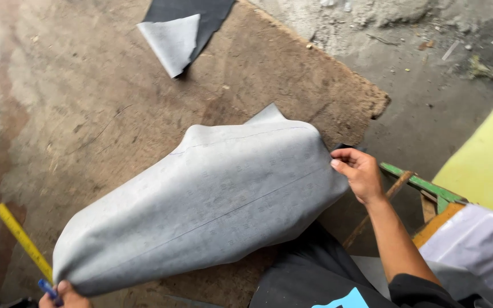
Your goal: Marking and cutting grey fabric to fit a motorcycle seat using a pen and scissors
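Two hands are lifting a grey sheet (206,205) off the board (87,102), billowed at mid frame. Right hand (359,174) is pinching its right edge; left hand (67,295), lower left, is gripping the other end along with a blue pen (48,289), likely keeping it taut. Its long axis is running lower left to upper right. A yellow tape (23,242) is lying at left.

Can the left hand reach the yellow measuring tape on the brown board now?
Probably yes: the left hand is beside the yellow measuring tape, but it already grips the grey sheet and a blue pen.
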